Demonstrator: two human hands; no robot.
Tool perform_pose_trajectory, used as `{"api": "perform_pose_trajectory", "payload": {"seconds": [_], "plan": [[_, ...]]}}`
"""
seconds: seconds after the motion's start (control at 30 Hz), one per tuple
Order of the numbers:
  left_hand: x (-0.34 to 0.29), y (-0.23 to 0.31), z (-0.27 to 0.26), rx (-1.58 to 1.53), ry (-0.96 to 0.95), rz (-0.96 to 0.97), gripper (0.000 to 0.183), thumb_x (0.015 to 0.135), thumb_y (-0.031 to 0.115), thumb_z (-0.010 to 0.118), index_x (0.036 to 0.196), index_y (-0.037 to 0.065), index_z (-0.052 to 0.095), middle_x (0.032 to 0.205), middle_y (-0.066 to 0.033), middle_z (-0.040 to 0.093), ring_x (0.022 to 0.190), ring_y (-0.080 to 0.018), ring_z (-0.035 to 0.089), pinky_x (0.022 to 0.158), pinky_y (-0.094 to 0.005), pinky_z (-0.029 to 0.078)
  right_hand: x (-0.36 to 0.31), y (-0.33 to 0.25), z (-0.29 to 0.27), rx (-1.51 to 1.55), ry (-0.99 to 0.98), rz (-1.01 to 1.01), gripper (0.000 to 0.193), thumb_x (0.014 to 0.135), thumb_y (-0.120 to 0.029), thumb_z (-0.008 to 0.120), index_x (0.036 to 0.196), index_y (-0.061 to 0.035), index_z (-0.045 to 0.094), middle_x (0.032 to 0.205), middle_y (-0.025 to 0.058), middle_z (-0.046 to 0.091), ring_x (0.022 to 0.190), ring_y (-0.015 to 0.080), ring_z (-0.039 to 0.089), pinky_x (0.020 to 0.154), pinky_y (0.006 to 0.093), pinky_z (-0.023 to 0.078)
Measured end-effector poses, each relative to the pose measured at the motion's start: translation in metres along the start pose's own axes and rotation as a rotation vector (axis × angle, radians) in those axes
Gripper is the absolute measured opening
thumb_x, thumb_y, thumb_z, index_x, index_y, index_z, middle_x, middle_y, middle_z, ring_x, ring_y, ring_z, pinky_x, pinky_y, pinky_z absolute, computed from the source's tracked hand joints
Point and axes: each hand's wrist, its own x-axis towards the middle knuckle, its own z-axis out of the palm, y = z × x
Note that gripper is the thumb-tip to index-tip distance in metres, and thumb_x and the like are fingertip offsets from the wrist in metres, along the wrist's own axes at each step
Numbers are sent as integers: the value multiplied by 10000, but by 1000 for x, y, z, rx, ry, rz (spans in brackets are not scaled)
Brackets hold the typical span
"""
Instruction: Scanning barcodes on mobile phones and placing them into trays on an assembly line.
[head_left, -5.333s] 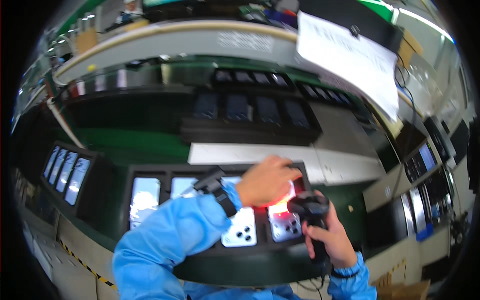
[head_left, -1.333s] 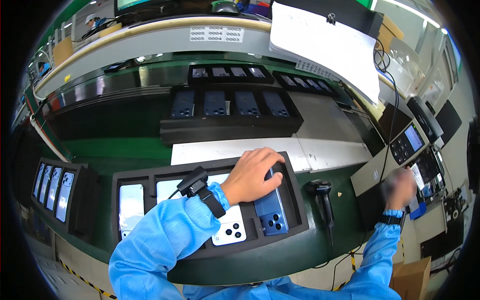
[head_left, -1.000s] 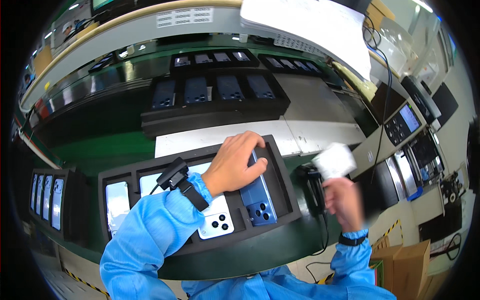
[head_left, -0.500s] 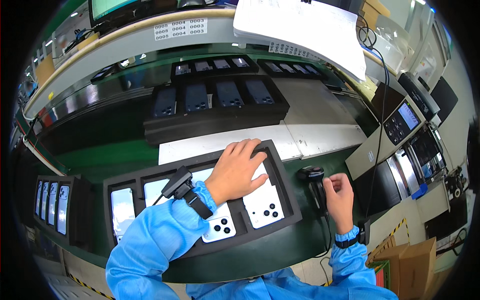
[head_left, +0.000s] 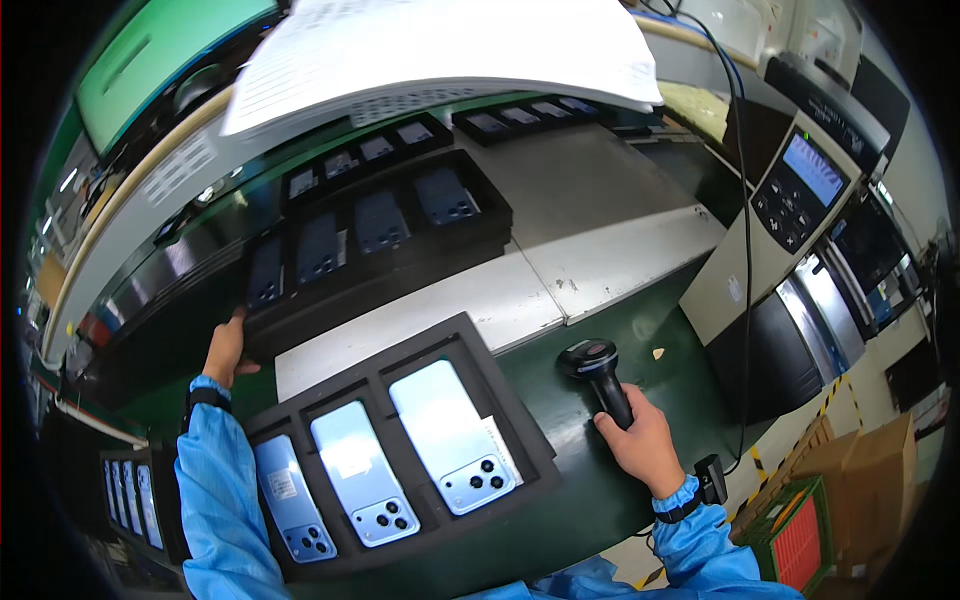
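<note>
My right hand (head_left: 645, 440) is wrapped round the handle of a black barcode scanner (head_left: 600, 376), its head pointing away from me over the green table. To the left, my left hand (head_left: 228, 347) reaches to the near left corner of a black foam tray (head_left: 380, 262) with dark blue phones (head_left: 381, 222) in its slots. Its thumb stands apart from the fingers, and whether they touch the tray I cannot tell. Close in front of me, another foam tray (head_left: 520, 440) holds light blue phones (head_left: 441, 410), camera side up. A white paper slip (head_left: 503, 450) lies beside the rightmost one.
A label printer (head_left: 770, 260) with a lit screen stands at right, a black cable hanging before it. White papers (head_left: 450, 50) overhang the back. More phone trays (head_left: 365, 150) sit farther off, and one (head_left: 135, 500) at lower left. Cartons (head_left: 870, 480) stand at lower right.
My left hand has left the light blue phones and moved left to the dark phone tray. My right hand, earlier beside the scanner, now grips its handle. The whole view has shifted.
</note>
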Motion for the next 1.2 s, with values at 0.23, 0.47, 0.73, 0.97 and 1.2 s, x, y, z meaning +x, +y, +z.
{"api": "perform_pose_trajectory", "payload": {"seconds": [0.23,0.47,0.73,0.97,1.2], "plan": [[-4,18,21,-85,45,-56,586,1014,456,432,1290,-35,593,1154,-199,666,858,-346,720,526,-387,640,3,6,2,-33,92,-81,450,818,-251,753,1200,-39,644,881,193,669,831,392,658,762,479,520],[-3,74,78,-25,-21,51,513,1033,409,468,1411,66,517,1398,-207,496,1093,-420,653,626,-426,669,9,0,2,-31,46,-182,452,797,-210,760,1192,-21,651,867,164,684,786,358,652,731,452,521],[114,130,165,363,-230,384,648,888,432,678,1349,-5,548,1247,-196,617,1067,-391,672,732,-423,627,10,1,2,-7,38,-105,448,791,-172,772,1194,-19,654,871,148,689,775,338,655,725,430,523],[166,148,187,627,-271,737,621,1037,419,504,1533,75,356,1482,-244,455,1189,-516,585,823,-552,622,8,6,5,46,47,-90,448,790,-153,772,1199,-14,654,886,177,684,804,364,666,738,434,526],[39,154,172,-142,-277,145,552,1036,335,558,1506,92,398,1402,-181,529,1158,-379,620,947,-492,569,5,12,7,68,46,-83,462,798,-148,768,1214,10,643,948,204,687,868,391,674,778,446,532]]}}
